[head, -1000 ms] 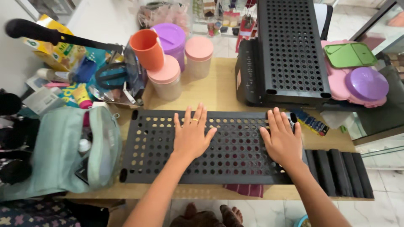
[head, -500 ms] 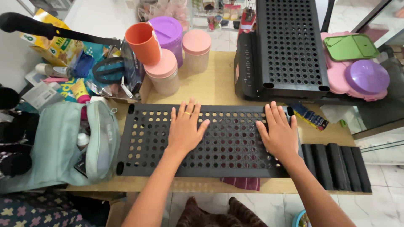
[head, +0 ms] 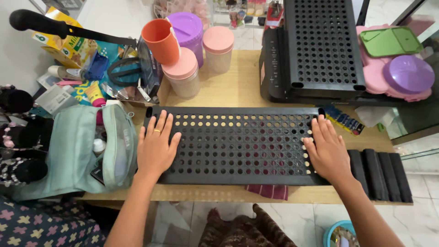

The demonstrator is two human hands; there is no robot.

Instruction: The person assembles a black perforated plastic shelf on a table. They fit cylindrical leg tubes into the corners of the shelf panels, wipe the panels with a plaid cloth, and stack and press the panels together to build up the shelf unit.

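A black perforated panel (head: 238, 144) is pressed flat on the wooden desk (head: 238, 89) by the left hand (head: 155, 148) and right hand (head: 328, 153), fingers spread wide, gripping nothing.

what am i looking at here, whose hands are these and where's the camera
The view comes from a camera worn on a person's head, looking down at their own two bare hands. The left hand and right hand lie flat, fingers spread, on the two ends of a black panel full of holes. It lies on a wooden table. Neither hand grips anything. Behind it stand lidded jars, an orange cup and a second holed panel. A pale green bag sits to the left.
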